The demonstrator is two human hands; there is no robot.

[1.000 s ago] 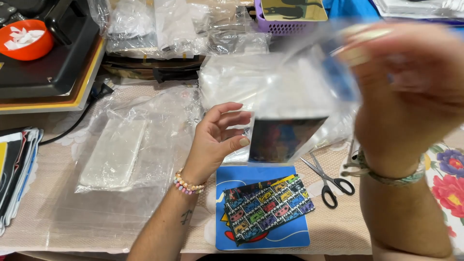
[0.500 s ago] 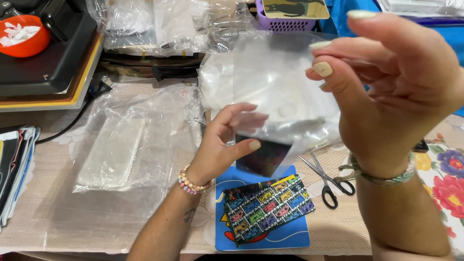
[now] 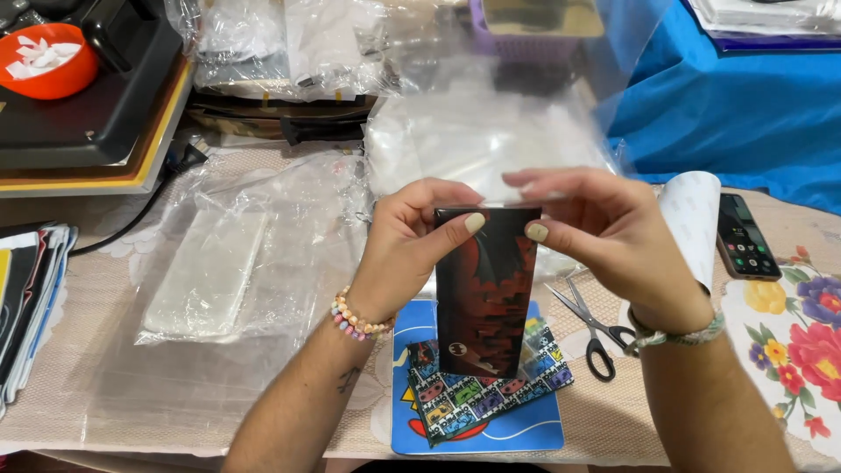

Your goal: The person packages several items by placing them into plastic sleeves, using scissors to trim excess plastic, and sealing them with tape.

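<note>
I hold a tall dark card with a red and black picture (image 3: pixel 486 289) upright in front of me, inside a clear plastic sleeve. My left hand (image 3: pixel 412 245) grips its top left corner with the thumb on the front. My right hand (image 3: pixel 604 232) pinches the top right corner and the sleeve's open end. Under the card, on a blue mat (image 3: pixel 491 429), lies a stack of colourful printed cards (image 3: pixel 477 394).
Black-handled scissors (image 3: pixel 591 328) lie right of the mat. A phone (image 3: pixel 745 236) and a curled white sheet (image 3: pixel 692 219) rest further right. Clear plastic bags (image 3: pixel 228 263) cover the left side, with a black press machine (image 3: pixel 88 114) and an orange bowl (image 3: pixel 44 57) behind.
My right hand came down from high up to the card's top edge. The card now stands upright in both hands, inside the clear sleeve.
</note>
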